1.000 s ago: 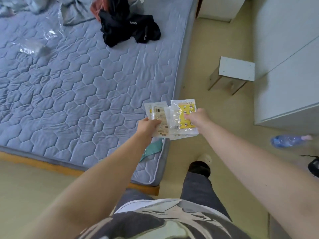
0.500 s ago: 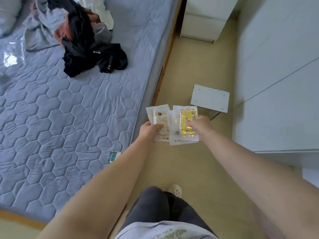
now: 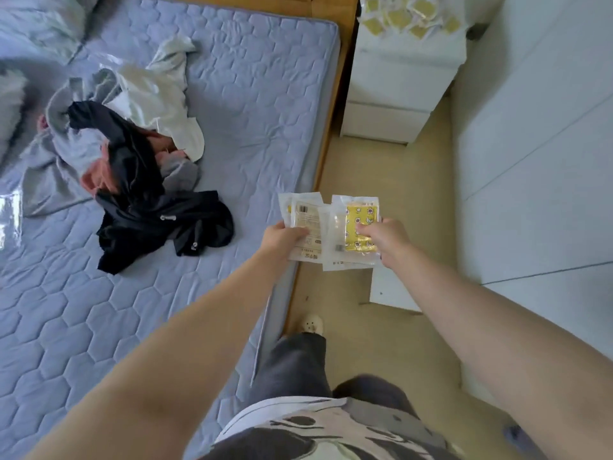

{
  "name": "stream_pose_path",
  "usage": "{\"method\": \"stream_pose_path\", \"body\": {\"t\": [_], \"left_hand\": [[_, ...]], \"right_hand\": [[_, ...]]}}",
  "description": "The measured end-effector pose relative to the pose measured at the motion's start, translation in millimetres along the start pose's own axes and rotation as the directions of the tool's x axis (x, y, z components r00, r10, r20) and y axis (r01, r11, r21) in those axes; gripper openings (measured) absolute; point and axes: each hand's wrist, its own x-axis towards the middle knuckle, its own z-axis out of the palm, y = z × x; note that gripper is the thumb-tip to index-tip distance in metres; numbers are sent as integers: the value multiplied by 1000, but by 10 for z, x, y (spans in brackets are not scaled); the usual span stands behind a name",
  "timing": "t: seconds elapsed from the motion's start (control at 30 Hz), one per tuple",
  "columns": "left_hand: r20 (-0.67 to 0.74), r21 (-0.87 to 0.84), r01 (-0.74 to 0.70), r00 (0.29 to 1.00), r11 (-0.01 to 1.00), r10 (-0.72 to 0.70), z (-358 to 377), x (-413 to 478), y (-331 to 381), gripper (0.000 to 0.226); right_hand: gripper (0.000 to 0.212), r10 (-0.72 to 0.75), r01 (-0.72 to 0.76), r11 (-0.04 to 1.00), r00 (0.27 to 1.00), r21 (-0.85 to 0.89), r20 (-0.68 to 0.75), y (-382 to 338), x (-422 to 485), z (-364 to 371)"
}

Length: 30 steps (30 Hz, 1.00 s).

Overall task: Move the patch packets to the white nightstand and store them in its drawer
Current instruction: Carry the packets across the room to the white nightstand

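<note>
My left hand (image 3: 282, 235) pinches a few white patch packets (image 3: 303, 214) with printed labels facing up. My right hand (image 3: 386, 240) grips a clear packet with a yellow patterned patch (image 3: 360, 220); the two bundles overlap in front of me. Both hands are held over the gap between bed and floor. The white nightstand (image 3: 398, 81) stands ahead at the top, its two drawer fronts closed. Several more yellow patch packets (image 3: 408, 14) lie piled on its top.
A blue quilted mattress (image 3: 248, 111) on a wooden frame fills the left, with a heap of black, grey and pink clothes (image 3: 139, 180) on it. A white wardrobe (image 3: 537, 161) lines the right. A small white stool (image 3: 388, 287) stands on the beige floor under my hands.
The view has swung forward along the aisle beside the bed. The nightstand is nearer and its packet-covered top has come into view. The stool now lies beneath my hands. Both grips are unchanged.
</note>
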Motion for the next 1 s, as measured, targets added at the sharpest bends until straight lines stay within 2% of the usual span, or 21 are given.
{"method": "stream_pose_path", "body": {"t": [0.07, 0.23, 0.47, 0.57, 0.67, 0.83, 1.0], "left_hand": [[-10, 27, 1, 1000, 1000, -1, 151, 241, 380, 17], [35, 61, -20, 999, 998, 18, 689, 836, 1158, 17], [94, 91, -34, 995, 995, 25, 1807, 1958, 2219, 14], [82, 85, -44, 996, 995, 37, 2354, 2631, 2771, 19], [67, 53, -22, 998, 998, 19, 2919, 3260, 3388, 29], [43, 1, 50, 998, 999, -50, 3726, 4042, 4161, 15], [-6, -16, 106, 994, 994, -107, 4110, 4741, 4673, 15]], "right_hand": [[24, 44, -43, 997, 999, 68, -25, -310, 263, -68], [45, 88, -81, 980, 996, 180, -32, -999, 985, -354], [24, 23, -13, 970, 999, 242, -40, -2132, 2296, -885], [42, 9, -3, 974, 1000, 227, -28, -2702, 3055, -1166], [26, -8, 15, 976, 999, 217, -32, -3377, 3752, -1501], [18, -23, 27, 992, 999, 122, -37, -4366, 4534, -1990], [14, 53, -47, 995, 997, 84, -62, -5012, 5364, -2214]]}}
